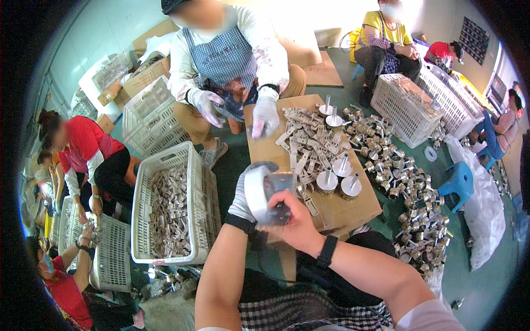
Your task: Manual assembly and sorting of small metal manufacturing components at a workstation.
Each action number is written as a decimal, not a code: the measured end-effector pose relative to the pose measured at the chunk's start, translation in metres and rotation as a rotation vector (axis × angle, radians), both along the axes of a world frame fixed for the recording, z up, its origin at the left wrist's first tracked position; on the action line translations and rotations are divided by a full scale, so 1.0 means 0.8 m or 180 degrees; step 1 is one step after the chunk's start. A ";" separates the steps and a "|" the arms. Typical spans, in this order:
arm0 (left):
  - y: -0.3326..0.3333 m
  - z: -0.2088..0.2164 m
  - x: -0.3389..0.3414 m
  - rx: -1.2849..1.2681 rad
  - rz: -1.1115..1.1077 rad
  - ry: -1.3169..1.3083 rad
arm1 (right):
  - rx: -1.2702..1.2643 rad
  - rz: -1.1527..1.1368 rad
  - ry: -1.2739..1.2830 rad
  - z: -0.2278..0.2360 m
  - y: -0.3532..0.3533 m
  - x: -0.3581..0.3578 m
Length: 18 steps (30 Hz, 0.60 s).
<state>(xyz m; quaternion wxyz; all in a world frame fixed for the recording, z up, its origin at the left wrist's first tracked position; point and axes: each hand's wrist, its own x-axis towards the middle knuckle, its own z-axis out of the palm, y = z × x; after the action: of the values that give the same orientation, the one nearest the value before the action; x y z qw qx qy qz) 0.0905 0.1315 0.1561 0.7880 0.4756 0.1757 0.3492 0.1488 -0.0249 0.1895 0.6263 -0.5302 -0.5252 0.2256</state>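
Observation:
In front of my body, my left hand [240, 197], in a striped glove, is closed around a round white and metallic part [257, 192], holding it tilted above the near edge of the cardboard-topped table [265, 146]. My right hand [301, 223] is bare, its fingers bent and pressed onto the part's metallic side; what the fingertips grip is blurred. To the right of my hands, white discs with upright metal rods [327, 181] stand on dark round bases. Beyond them lies a heap of flat pale metal handles [309, 132].
Across the table sits a co-worker with gloved hands [265, 116]. A white crate [190, 243] of pale handles stands at left. Many round metal pieces [408, 187] cover the floor at right, near a blue stool [458, 185] and a white sack [483, 220]. Other people work around.

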 end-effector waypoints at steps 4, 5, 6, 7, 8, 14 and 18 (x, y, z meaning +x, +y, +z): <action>-0.019 -0.006 -0.040 0.1204 -0.0454 0.0496 | 0.0246 0.0510 -0.0327 -0.024 -0.017 -0.007; -0.026 -0.014 -0.046 0.0225 -0.0581 0.0237 | 0.0311 0.0652 -0.0429 -0.028 -0.025 -0.011; -0.034 -0.020 -0.055 -0.0690 -0.0563 0.0023 | 0.0286 0.0792 -0.0528 -0.029 -0.039 -0.019; -0.043 -0.016 -0.063 -0.0871 -0.0476 0.0182 | 0.0266 0.0906 -0.0594 -0.028 -0.054 -0.024; -0.054 -0.032 -0.074 -0.0913 -0.0628 0.0152 | 0.0241 0.1014 -0.0652 -0.026 -0.069 -0.030; -0.154 -0.058 -0.127 -0.0694 -0.0319 0.0480 | -0.0251 0.1460 -0.0445 -0.050 -0.164 -0.068; -0.187 -0.108 -0.146 -0.0932 -0.0105 0.0713 | -0.0556 0.1434 -0.0301 -0.078 -0.196 -0.088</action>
<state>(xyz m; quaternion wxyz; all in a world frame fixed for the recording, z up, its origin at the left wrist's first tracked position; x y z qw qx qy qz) -0.0259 -0.0182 0.0698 0.8300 0.3946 0.3034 0.2518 0.0781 -0.1817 0.1271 0.4867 -0.4617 -0.6374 0.3790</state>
